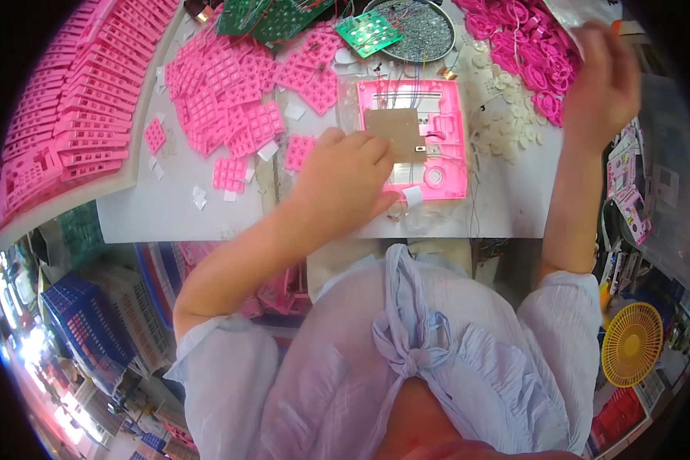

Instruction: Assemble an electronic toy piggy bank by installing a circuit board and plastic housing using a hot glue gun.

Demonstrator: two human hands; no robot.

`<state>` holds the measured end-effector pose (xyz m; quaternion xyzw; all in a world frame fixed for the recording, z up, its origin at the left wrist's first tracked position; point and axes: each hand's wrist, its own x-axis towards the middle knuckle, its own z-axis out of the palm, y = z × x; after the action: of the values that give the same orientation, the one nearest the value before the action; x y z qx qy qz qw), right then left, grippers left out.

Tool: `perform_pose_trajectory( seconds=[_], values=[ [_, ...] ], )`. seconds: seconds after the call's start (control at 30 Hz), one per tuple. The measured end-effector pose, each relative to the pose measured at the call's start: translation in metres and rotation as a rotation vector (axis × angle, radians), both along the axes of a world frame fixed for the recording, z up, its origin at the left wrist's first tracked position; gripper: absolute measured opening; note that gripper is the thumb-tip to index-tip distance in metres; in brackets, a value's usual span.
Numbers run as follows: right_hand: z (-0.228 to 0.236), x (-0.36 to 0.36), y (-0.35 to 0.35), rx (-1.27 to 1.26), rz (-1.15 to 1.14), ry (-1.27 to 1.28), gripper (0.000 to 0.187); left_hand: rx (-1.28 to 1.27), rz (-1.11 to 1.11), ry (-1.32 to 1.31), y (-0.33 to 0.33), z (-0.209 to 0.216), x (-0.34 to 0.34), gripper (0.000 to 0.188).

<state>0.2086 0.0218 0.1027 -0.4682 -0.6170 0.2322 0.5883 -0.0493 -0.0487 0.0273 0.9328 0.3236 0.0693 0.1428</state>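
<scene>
A shallow pink plastic case (456, 165) lies on the table in front of me, with thin wires and a round speaker-like ring inside. Over its left part sits a flat brown circuit board (397, 132) with a small metal part on its edge. The curled fingers of my left hand (345, 178) are closed at the board's left edge, the thumb near a small white piece (412, 197). My right hand (604, 88) is raised at the right, beside magenta plastic parts (525, 46); motion smears its fingers, and whatever they hold, if anything, is unclear.
Pink keypad pieces (222, 84) are heaped left of the case. Stacked pink casings (77, 100) fill the far left. Green circuit boards (368, 34) and a round dish of small metal parts (418, 31) stand behind. Whitish discs (514, 115) are scattered right. A yellow basket (631, 345) is at lower right.
</scene>
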Motion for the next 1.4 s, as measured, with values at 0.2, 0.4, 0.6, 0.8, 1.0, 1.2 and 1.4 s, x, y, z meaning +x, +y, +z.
perform_pose_trajectory(
  seconds=[0.2, 0.4, 0.6, 0.8, 1.0, 1.2, 1.4],
  values=[
    [0.028, 0.034, 0.08, -0.027, -0.063, 0.636, 0.038, -0.032, 0.026, -0.265, 0.152, 0.004, 0.068, 0.018],
    [0.004, 0.033, 0.058, -0.131, 0.175, 0.37, 0.033, 0.454, -0.083, -0.004, 0.201, -0.053, 0.112, 0.016],
    [-0.005, 0.029, 0.025, -0.133, 0.082, 0.34, 0.031, 0.464, -0.15, -0.094, 0.189, -0.038, 0.114, 0.015],
    [-0.002, 0.013, 0.009, -0.097, 0.081, 0.347, 0.033, 0.51, -0.001, 0.002, 0.207, -0.035, 0.121, 0.019],
    [0.017, 0.02, 0.01, -0.318, 0.401, 0.404, 0.036, 0.362, 0.155, 0.113, 0.21, -0.009, 0.121, 0.022],
    [-0.016, 0.022, -0.027, -0.231, 0.221, 0.332, 0.035, -0.025, 0.115, -0.664, 0.111, 0.013, 0.061, 0.013],
    [-0.007, -0.021, -0.072, -0.036, 0.697, 0.564, 0.033, -0.062, 0.163, -0.681, -0.002, -0.008, 0.026, 0.012]
  ],
)
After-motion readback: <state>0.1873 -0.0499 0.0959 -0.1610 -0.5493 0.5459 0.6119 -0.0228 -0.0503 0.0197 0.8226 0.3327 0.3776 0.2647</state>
